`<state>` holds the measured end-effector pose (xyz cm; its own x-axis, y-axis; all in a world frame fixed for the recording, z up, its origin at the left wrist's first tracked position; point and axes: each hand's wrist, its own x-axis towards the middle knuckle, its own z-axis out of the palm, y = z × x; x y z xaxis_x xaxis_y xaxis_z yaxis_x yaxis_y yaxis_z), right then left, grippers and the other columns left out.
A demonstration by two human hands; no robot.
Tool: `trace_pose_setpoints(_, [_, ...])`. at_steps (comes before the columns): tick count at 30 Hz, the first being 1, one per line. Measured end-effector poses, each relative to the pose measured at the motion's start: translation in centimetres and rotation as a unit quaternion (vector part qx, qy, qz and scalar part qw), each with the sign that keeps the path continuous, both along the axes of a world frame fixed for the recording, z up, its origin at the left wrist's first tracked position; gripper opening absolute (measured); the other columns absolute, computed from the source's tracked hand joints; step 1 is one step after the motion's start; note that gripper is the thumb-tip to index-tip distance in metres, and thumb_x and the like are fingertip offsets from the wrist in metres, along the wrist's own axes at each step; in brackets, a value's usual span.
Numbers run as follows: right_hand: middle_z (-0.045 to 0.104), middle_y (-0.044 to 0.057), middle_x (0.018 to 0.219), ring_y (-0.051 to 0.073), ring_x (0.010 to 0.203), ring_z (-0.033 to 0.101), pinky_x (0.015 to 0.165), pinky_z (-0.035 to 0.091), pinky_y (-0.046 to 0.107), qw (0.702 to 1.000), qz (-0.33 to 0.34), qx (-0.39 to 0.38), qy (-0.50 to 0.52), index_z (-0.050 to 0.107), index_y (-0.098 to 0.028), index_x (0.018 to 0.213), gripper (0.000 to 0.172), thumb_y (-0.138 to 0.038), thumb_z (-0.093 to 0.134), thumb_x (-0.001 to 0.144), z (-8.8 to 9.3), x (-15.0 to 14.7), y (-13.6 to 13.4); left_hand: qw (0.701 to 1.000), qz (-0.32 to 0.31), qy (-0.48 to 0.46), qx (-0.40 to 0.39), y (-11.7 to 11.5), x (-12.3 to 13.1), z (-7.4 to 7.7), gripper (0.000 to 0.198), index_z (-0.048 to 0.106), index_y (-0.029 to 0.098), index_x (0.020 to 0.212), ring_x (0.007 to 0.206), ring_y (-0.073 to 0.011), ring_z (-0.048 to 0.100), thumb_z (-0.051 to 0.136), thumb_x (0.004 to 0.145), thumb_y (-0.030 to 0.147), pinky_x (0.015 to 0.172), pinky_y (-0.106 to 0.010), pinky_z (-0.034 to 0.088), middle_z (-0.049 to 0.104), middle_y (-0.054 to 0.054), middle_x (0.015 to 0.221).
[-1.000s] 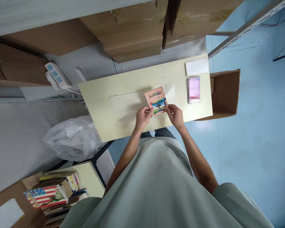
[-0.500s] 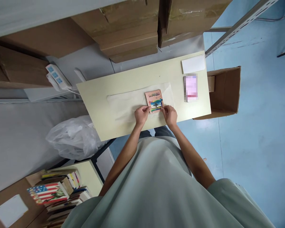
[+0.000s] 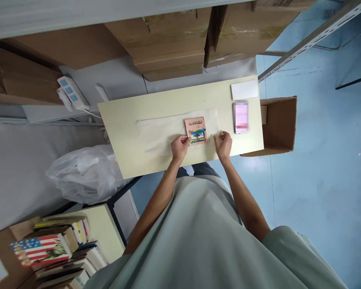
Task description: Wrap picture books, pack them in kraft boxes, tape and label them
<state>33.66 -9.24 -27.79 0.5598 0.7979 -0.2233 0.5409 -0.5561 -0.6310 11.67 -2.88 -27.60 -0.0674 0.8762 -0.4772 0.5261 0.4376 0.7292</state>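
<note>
A small pink book [image 3: 196,124] with a tree picture on its cover lies on a pale translucent sheet [image 3: 162,130], toward the sheet's right part. My left hand [image 3: 179,147] pinches the book's lower left edge between thumb and fingers. To the right of the book, my right hand [image 3: 223,144] is apart from it, above the sheet's right edge. Its thumb and fingers are bent with a gap between them, and nothing shows in them.
The cream table [image 3: 126,160] also bears a white box [image 3: 244,89] and a blurred pink item [image 3: 241,117]. An open carton [image 3: 282,124] stands beyond its right end. Cardboard boxes [image 3: 171,44] line the shelf behind. A power strip [image 3: 74,93], plastic bag [image 3: 87,174] and books [image 3: 45,249] are at left.
My right hand has let go of the book's right edge and moved right, away from it. My left hand still holds the left edge. The whole view has shifted slightly.
</note>
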Motion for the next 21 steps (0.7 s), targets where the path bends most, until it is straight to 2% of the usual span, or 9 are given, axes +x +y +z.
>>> trace_pose_setpoints(3, [0.070,0.011,0.091,0.030,0.091,0.067,0.090,0.059,0.047,0.999,-0.017,-0.012,0.026,0.066,-0.020,0.107,0.044,-0.063,0.062,0.099,-0.9,0.6,0.8,1.000,0.009,-0.002,0.008,-0.1,0.1,0.0,0.011,0.077,0.022,0.087,0.084,-0.0230,0.078,0.078,0.090,0.032,0.083,-0.032,0.060,0.082,-0.005,0.085])
trace_pose_setpoints(5, [0.070,0.010,0.089,0.029,0.089,0.067,0.089,0.059,0.046,1.000,-0.001,-0.008,0.023,0.065,-0.022,0.094,0.040,-0.062,0.062,0.100,-0.6,0.6,1.3,1.000,0.016,-0.008,0.008,-0.2,0.2,0.0,0.011,0.076,0.022,0.087,0.083,-0.0220,0.077,0.077,0.091,0.032,0.082,-0.031,0.059,0.082,-0.005,0.085])
trace_pose_setpoints(10, [0.070,0.015,0.117,0.027,0.098,0.070,0.086,0.063,0.043,0.994,0.096,0.042,0.017,0.067,-0.024,0.097,0.033,-0.055,0.058,0.106,2.6,-1.4,1.9,1.000,0.022,0.013,0.011,-0.1,0.2,0.1,0.009,0.074,0.022,0.085,0.084,-0.0211,0.075,0.074,0.091,0.030,0.085,-0.032,0.058,0.081,-0.005,0.092])
trace_pose_setpoints(13, [0.065,0.016,0.141,0.025,0.095,0.072,0.083,0.064,0.042,0.983,0.179,0.034,0.031,0.068,-0.024,0.103,0.032,-0.052,0.054,0.109,4.0,-3.3,2.5,0.999,0.026,0.033,0.012,-0.2,0.0,0.2,0.011,0.072,0.023,0.083,0.086,-0.0225,0.075,0.072,0.092,0.029,0.088,-0.033,0.058,0.081,-0.006,0.092])
trace_pose_setpoints(17, [0.056,0.012,0.163,0.022,0.093,0.076,0.083,0.066,0.042,0.958,0.284,-0.016,0.045,0.071,-0.023,0.104,0.030,-0.047,0.054,0.111,3.9,-5.3,3.7,0.999,0.021,0.035,0.003,-0.5,-0.3,0.5,0.009,0.071,0.023,0.090,0.086,-0.0236,0.075,0.073,0.095,0.030,0.086,-0.034,0.057,0.080,-0.006,0.089])
trace_pose_setpoints(21, [0.053,0.006,0.169,0.026,0.114,0.076,0.093,0.066,0.043,0.939,0.335,-0.036,0.065,0.075,-0.024,0.101,0.041,-0.052,0.048,0.113,3.0,-5.9,4.5,0.999,0.015,0.032,0.032,-1.2,-0.1,0.9,0.011,0.068,0.023,0.109,0.088,-0.0233,0.074,0.068,0.102,0.031,0.087,-0.035,0.056,0.079,-0.008,0.100])
